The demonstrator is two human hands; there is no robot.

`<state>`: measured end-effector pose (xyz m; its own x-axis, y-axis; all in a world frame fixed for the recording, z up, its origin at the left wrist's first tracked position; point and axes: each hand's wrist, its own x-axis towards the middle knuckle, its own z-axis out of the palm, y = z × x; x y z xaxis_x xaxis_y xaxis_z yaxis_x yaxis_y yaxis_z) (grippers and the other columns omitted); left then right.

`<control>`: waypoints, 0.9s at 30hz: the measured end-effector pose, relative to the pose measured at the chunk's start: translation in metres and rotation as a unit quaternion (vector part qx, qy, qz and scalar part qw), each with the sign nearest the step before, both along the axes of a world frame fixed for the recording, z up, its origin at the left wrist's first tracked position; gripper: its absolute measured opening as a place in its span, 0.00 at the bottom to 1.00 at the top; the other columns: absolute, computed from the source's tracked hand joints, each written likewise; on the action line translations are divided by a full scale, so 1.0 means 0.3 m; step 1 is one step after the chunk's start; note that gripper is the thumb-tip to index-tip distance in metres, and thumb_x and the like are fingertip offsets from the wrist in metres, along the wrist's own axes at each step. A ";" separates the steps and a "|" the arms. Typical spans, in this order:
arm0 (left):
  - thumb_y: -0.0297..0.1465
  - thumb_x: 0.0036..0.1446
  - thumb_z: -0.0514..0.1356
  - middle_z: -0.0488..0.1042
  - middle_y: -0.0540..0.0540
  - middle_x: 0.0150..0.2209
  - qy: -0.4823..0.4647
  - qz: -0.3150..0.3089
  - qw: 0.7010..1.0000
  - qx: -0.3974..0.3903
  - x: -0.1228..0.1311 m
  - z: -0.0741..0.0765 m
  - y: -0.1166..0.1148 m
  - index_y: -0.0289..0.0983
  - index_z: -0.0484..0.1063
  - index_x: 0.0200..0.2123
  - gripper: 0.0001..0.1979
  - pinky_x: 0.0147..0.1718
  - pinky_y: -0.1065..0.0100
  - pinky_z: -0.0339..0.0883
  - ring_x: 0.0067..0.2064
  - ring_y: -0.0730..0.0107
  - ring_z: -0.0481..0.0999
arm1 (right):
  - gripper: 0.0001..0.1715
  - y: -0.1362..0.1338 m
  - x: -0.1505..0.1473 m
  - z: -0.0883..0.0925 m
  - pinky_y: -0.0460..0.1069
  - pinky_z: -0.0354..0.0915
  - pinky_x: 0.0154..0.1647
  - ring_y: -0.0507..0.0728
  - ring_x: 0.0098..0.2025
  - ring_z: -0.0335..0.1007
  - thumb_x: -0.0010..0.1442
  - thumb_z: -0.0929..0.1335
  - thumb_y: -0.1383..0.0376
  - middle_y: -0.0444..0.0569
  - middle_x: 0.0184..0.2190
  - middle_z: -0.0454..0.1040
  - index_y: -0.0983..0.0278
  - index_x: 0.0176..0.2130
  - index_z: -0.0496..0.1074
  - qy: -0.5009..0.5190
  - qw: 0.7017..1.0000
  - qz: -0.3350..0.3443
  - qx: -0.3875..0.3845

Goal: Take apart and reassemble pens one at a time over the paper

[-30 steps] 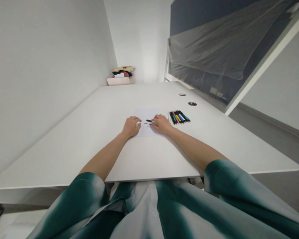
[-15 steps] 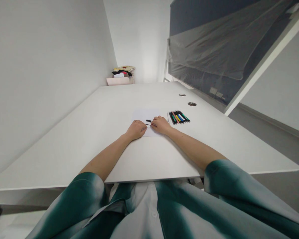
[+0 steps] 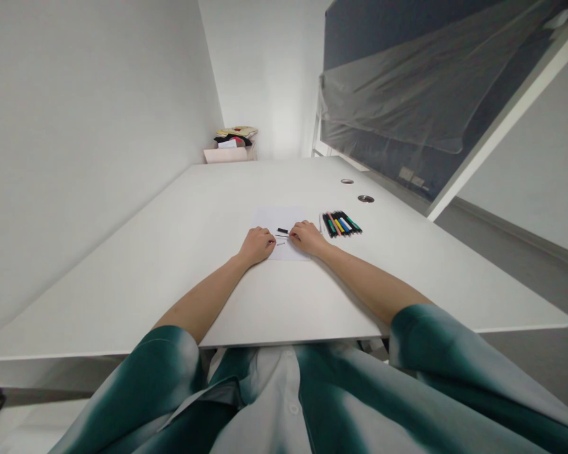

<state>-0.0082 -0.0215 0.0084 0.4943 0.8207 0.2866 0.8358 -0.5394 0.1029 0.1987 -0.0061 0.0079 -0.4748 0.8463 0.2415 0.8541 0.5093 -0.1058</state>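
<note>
A white sheet of paper [image 3: 284, 215] lies on the white table under both hands. My left hand [image 3: 257, 246] rests on its left side with the fingers curled in; what they hold is too small to make out. On the right side my right hand [image 3: 307, 238] has its fingers pinched together, their tips near the end of a thin dark rod [image 3: 281, 236]. Between the hands lie a short black pen part [image 3: 283, 231] and, nearer me, a small thin light piece [image 3: 281, 243].
Several pens [image 3: 342, 224] in different colours lie in a row right of my right hand. Two round metal grommets [image 3: 366, 198] are set in the table [image 3: 218, 202]. A pink box [image 3: 224, 155] with items on top stands at the far end, and a wall runs along the left.
My left hand has drawn slightly left, widening the gap between the hands. The small light piece now shows whole on the paper. My right hand has barely moved.
</note>
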 end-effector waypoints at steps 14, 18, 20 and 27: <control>0.32 0.62 0.56 0.78 0.40 0.41 -0.033 0.020 0.999 0.033 -0.010 -0.010 0.021 0.38 0.81 0.38 0.13 0.50 0.53 0.63 0.48 0.54 0.72 | 0.14 0.006 0.005 0.004 0.52 0.59 0.51 0.61 0.49 0.68 0.67 0.63 0.69 0.57 0.44 0.78 0.67 0.44 0.78 0.030 1.000 -0.006 0.004; 0.32 0.62 0.56 0.77 0.40 0.41 -0.058 0.046 0.996 0.048 -0.047 -0.008 0.033 0.38 0.80 0.38 0.12 0.50 0.53 0.62 0.48 0.54 0.71 | 0.14 0.008 0.002 0.002 0.52 0.59 0.51 0.60 0.49 0.68 0.67 0.63 0.70 0.56 0.44 0.78 0.67 0.45 0.77 0.033 0.999 0.005 0.007; 0.31 0.62 0.56 0.77 0.40 0.41 -0.059 0.050 0.996 0.048 -0.057 -0.008 0.038 0.37 0.80 0.38 0.12 0.51 0.53 0.62 0.48 0.54 0.71 | 0.13 0.007 0.001 0.002 0.51 0.59 0.51 0.60 0.49 0.68 0.67 0.63 0.70 0.56 0.44 0.78 0.68 0.44 0.77 0.028 0.999 0.016 0.010; 0.31 0.62 0.56 0.76 0.40 0.40 -0.056 0.038 0.996 0.056 -0.063 -0.014 0.045 0.38 0.80 0.37 0.12 0.50 0.53 0.62 0.47 0.55 0.71 | 0.12 0.007 0.000 0.001 0.51 0.59 0.51 0.60 0.48 0.69 0.67 0.64 0.70 0.56 0.43 0.78 0.67 0.43 0.78 0.020 0.999 0.030 0.014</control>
